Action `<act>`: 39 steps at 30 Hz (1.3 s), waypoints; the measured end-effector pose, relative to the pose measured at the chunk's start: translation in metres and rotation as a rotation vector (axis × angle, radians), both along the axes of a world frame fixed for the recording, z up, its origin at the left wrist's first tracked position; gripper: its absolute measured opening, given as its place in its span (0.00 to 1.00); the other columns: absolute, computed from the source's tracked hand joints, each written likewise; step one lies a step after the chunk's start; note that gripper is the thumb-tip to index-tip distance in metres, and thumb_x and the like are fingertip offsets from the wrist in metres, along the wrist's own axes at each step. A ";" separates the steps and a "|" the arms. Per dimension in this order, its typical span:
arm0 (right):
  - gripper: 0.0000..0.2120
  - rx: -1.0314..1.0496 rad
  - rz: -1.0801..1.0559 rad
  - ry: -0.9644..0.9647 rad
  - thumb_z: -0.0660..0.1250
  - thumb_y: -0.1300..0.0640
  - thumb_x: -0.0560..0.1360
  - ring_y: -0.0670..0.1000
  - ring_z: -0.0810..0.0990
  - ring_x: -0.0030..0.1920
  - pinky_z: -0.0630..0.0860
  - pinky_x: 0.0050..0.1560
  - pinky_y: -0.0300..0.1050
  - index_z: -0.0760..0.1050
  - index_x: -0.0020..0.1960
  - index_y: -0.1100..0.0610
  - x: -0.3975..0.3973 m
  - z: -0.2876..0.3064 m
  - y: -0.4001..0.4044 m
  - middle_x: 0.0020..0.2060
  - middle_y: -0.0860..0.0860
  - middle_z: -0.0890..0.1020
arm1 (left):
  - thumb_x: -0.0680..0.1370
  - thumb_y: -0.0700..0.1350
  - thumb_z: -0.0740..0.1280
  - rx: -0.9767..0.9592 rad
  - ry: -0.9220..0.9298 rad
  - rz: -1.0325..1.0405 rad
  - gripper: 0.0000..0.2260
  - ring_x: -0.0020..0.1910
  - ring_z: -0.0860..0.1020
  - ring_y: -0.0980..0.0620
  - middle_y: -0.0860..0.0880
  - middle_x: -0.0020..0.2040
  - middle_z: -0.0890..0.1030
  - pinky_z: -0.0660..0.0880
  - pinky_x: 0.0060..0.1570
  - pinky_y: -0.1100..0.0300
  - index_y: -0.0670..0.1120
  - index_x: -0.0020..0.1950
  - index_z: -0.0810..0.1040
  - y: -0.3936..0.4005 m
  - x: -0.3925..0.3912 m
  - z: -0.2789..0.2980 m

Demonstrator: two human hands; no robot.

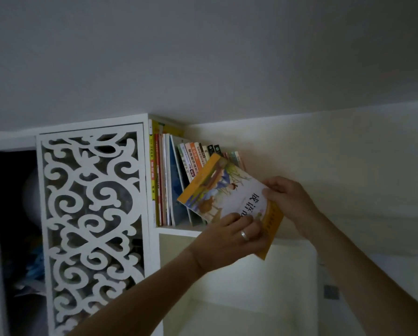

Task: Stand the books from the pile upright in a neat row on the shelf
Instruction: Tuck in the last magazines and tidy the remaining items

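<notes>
Over the shelf (178,231) edge, both hands, left (229,241) and right (288,197), grip a tilted orange book (222,190); its lower corner is hidden.

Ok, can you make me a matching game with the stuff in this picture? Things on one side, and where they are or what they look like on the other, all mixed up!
Things:
1. orange-edged picture book
2. silver ring
3. row of books
4. cut-out swirl panel

Descriptions:
A. white, left of the book shelf
B. tilted, held by both hands
C. standing on the shelf
D. worn on a finger of the left hand

Pairs: 1-B, 2-D, 3-C, 4-A. The right hand grips the picture book's upper right edge.
</notes>
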State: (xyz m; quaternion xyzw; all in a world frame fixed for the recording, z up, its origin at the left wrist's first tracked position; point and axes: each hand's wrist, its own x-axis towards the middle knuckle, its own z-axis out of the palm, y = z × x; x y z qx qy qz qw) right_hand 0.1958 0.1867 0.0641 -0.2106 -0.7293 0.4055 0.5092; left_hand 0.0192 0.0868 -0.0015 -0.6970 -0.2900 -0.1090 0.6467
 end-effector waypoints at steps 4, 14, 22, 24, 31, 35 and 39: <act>0.10 0.226 -0.138 -0.018 0.65 0.62 0.79 0.50 0.83 0.53 0.80 0.48 0.46 0.80 0.50 0.47 0.014 0.009 0.021 0.51 0.48 0.83 | 0.84 0.60 0.60 -0.276 -0.191 0.030 0.21 0.73 0.71 0.43 0.43 0.70 0.76 0.65 0.71 0.46 0.51 0.71 0.77 0.013 0.009 0.006; 0.11 0.724 -0.559 0.056 0.70 0.62 0.78 0.59 0.63 0.69 0.60 0.63 0.36 0.82 0.54 0.47 -0.002 0.057 0.044 0.76 0.56 0.58 | 0.84 0.54 0.64 -0.079 -1.223 0.059 0.10 0.43 0.83 0.51 0.50 0.47 0.84 0.83 0.45 0.53 0.48 0.55 0.79 0.035 0.041 0.061; 0.32 0.045 -0.116 -0.248 0.43 0.32 0.82 0.55 0.75 0.69 0.69 0.71 0.52 0.62 0.79 0.47 -0.057 0.025 0.010 0.72 0.53 0.74 | 0.87 0.46 0.57 -0.174 -1.362 -0.287 0.12 0.52 0.74 0.59 0.49 0.60 0.76 0.73 0.52 0.67 0.45 0.69 0.72 0.073 0.052 0.017; 0.27 0.078 -0.051 -0.211 0.45 0.36 0.85 0.51 0.77 0.64 0.69 0.64 0.45 0.64 0.78 0.45 -0.059 0.021 0.015 0.65 0.48 0.78 | 0.87 0.48 0.53 -0.182 -1.198 -0.282 0.18 0.56 0.72 0.59 0.50 0.62 0.75 0.71 0.55 0.71 0.44 0.71 0.73 0.071 0.045 0.016; 0.15 0.076 0.196 -0.072 0.49 0.39 0.85 0.44 0.82 0.58 0.80 0.58 0.52 0.62 0.71 0.33 -0.066 -0.016 0.042 0.62 0.42 0.79 | 0.80 0.50 0.59 0.143 -0.908 -0.145 0.14 0.65 0.72 0.47 0.45 0.67 0.71 0.66 0.67 0.55 0.46 0.64 0.72 0.068 -0.034 0.024; 0.16 -0.076 0.320 -0.021 0.49 0.44 0.86 0.49 0.84 0.56 0.83 0.47 0.48 0.59 0.73 0.34 -0.068 -0.028 0.051 0.64 0.47 0.77 | 0.84 0.59 0.57 0.134 -1.007 -0.022 0.28 0.82 0.57 0.44 0.43 0.82 0.58 0.55 0.80 0.44 0.46 0.81 0.62 0.077 -0.067 0.024; 0.26 0.026 0.308 -0.106 0.63 0.39 0.80 0.40 0.81 0.58 0.82 0.48 0.41 0.55 0.73 0.28 -0.068 -0.034 0.056 0.67 0.36 0.73 | 0.85 0.58 0.56 0.116 -0.932 -0.019 0.30 0.84 0.50 0.42 0.41 0.85 0.51 0.54 0.81 0.39 0.44 0.83 0.57 0.079 -0.072 0.024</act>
